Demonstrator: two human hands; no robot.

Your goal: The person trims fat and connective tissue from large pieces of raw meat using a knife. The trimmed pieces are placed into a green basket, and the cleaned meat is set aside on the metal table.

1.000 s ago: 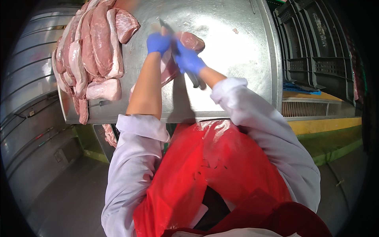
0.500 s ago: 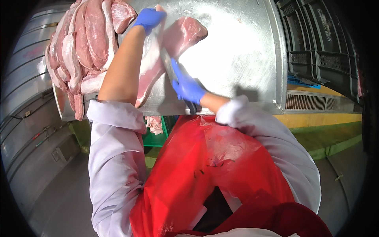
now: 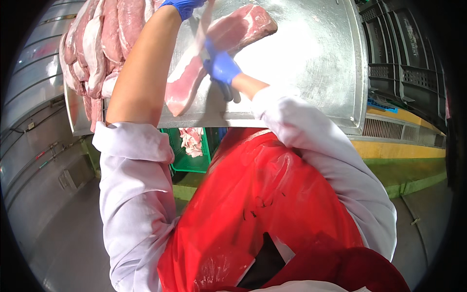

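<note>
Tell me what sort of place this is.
Looks like a meat-cutting room, perhaps in a processing plant: a heap of raw meat on a metal table, a separate slab beside the blue-gloved right hand, and a green crate of pale scraps below the table edge.

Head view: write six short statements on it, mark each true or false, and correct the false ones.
1. The right hand grips a knife. True.
2. The left hand is bare. False: it wears a blue glove.
3. The long piece of meat lies on a wooden board. False: it lies on a metal table.
4. A green basket holds meat scraps. True.
5. The meat pile lies on the table's right side. False: it is on the left.
6. The apron is red. True.
</note>
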